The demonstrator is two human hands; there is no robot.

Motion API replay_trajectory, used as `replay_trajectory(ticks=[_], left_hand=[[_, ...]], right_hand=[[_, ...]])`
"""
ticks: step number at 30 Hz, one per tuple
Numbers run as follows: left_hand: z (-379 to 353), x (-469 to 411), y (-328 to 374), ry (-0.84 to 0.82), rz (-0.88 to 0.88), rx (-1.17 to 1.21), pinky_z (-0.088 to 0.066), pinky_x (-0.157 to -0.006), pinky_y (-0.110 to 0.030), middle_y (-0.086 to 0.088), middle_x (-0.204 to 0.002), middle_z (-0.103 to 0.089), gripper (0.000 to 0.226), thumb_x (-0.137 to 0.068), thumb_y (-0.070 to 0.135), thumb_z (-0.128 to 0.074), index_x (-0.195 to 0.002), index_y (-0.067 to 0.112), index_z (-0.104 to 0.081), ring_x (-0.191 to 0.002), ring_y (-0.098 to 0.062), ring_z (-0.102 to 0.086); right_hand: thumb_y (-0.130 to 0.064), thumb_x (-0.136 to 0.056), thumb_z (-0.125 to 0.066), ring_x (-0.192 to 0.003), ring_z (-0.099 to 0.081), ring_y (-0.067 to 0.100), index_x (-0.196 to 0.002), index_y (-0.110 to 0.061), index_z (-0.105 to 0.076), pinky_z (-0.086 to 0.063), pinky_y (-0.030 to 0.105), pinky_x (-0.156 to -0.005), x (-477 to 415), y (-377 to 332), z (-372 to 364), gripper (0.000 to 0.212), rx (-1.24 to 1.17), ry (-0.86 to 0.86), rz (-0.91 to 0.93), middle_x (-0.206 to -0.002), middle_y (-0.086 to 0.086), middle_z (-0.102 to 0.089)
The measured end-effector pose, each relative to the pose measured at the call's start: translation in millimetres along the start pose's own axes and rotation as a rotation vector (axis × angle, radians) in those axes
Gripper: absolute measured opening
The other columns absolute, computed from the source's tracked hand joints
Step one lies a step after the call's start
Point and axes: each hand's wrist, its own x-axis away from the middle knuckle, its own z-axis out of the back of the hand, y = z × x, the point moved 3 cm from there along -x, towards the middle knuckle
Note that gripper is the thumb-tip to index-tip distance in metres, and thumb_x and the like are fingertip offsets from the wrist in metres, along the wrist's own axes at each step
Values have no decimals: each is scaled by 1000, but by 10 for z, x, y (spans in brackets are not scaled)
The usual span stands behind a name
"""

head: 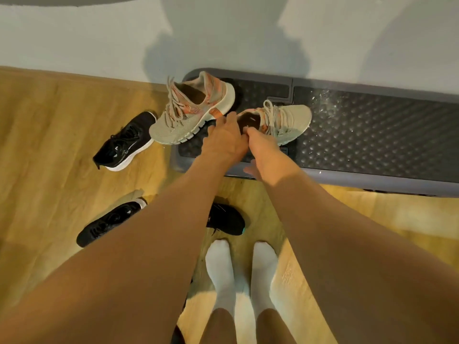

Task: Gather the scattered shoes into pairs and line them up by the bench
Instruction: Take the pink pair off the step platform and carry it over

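Note:
Two beige knit sneakers with orange accents lie on a dark studded bench (pixel 372 130). The left beige sneaker (pixel 191 110) tips over the bench's left end, toe toward the floor. The right beige sneaker (pixel 285 120) points right. My left hand (pixel 223 137) reaches to the heel area between the two sneakers, fingers curled at the right sneaker's collar. My right hand (pixel 263 150) pinches that sneaker's heel edge. Three black sneakers lie on the floor: one with a white sole (pixel 124 142), one lower left (pixel 109 222), one partly hidden under my left forearm (pixel 226 219).
The wooden floor (pixel 49 120) spreads to the left and in front of the bench. A pale wall (pixel 223 33) stands right behind the bench. My feet in white socks (pixel 241 274) stand just before the bench's front edge.

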Motion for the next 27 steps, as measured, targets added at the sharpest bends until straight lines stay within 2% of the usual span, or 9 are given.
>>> replay_trajectory(ticks=[5, 8, 10, 13, 17, 19, 21, 24, 27], left_hand=[[-274, -382, -102, -99, -10, -154, -33, -109, -51, -22, -152, -21, 77, -90, 23, -60, -151, 12, -14, -134, -44, -31], [-301, -432, -150, -41, -12, -135, -31, -107, -52, -20, -154, -9, 73, -86, 27, -64, -146, 15, -24, -133, -45, -23], [-287, -476, -196, -23, -39, -96, -34, -103, -50, -18, -150, -17, 64, -84, 33, -64, -139, 17, -34, -128, -42, -27], [-195, -512, -236, -31, -58, 91, -40, -99, -44, -14, -135, -41, 36, -91, 33, -52, -124, 19, -53, -119, -35, -43], [-30, -518, -208, 56, -6, 222, -47, -86, -33, -8, -117, -60, 25, -94, 27, -48, -114, 20, -62, -102, -25, -59], [68, -541, -178, 204, -22, 210, -45, -81, -28, -8, -126, -52, 33, -93, 23, -53, -126, 19, -53, -98, -23, -59], [169, -559, -142, 379, -50, 195, -43, -76, -27, -12, -131, -41, 48, -91, 18, -55, -136, 13, -41, -96, -25, -55], [318, -604, -113, 593, -15, 264, -49, -79, -31, -16, -136, -35, 56, -87, 13, -58, -138, 10, -35, -109, -30, -51], [347, -751, -135, 524, 121, 462, -47, -93, -34, -12, -140, -41, 58, -91, 24, -58, -142, 14, -32, -119, -28, -51]], right_hand=[[-23, -94, -54, -117, -54, 31, -136, -8, -43, -46, 44, -100, -515, 2, -212, 46, -141, 27, -135, -132, 14, -53], [-11, -97, -46, -110, -58, 33, -132, -6, -47, -52, 46, -88, -652, 0, -228, 35, -261, 107, -216, -124, 19, -58], [-12, -98, -45, -102, -61, 34, -129, -5, -50, -53, 47, -69, -667, 22, -213, 32, -354, 140, -230, -121, 20, -60], [-18, -101, -38, -88, -61, 39, -126, -10, -51, -55, 51, -62, -657, 142, -118, 30, -466, 177, -229, -121, 19, -57], [-27, -102, -33, -70, -60, 43, -90, -10, -54, -55, 46, -41, -627, 219, 87, 29, -476, 233, -292, -99, 16, -59], [-21, -101, -35, -63, -59, 40, -100, -13, -58, -51, 46, -34, -597, 138, 113, 24, -377, 231, -224, -93, 14, -59], [-14, -99, -36, -71, -60, 41, -120, -18, -56, -54, 48, -40, -587, 40, 79, 29, -280, 210, -130, -112, 16, -59], [-5, -95, -39, -84, -61, 47, -128, -21, -51, -55, 47, -42, -563, -54, 3, 39, -212, 161, -37, -127, 16, -53], [-4, -93, -39, -81, -62, 47, -125, -23, -53, -55, 45, -42, -565, -89, -75, 40, -149, 127, 14, -125, 16, -54]])
